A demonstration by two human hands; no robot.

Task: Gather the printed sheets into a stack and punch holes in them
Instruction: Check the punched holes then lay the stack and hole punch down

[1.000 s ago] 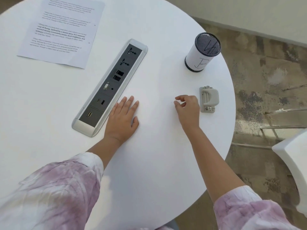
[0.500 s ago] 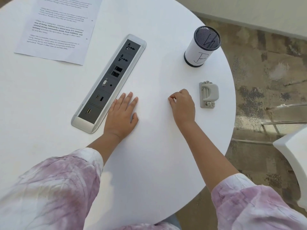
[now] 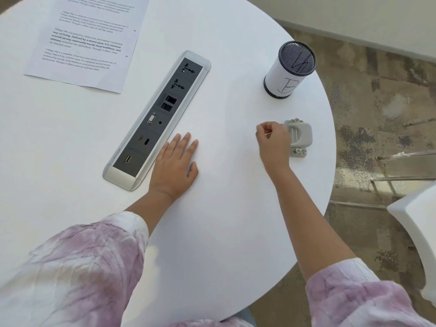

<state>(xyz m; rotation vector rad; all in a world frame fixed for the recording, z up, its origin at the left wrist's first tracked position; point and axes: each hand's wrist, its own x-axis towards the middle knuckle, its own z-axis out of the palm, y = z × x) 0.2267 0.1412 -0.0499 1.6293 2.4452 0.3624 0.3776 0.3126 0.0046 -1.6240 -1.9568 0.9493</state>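
A printed sheet lies flat at the far left of the round white table. A small grey hole punch sits near the table's right edge. My right hand hovers just left of the punch, fingers curled in a loose fist with nothing in them, knuckles almost touching the punch. My left hand rests flat on the table, fingers spread, beside the near end of the socket strip.
A long grey socket strip runs diagonally across the table's middle. A mesh pen cup wrapped in white paper marked "B" stands behind the punch. A white chair and metal legs sit to the right on the floor.
My right hand curled shut and shifted right, ending close against the hole punch. My left hand stayed flat in place. The view moved slightly.
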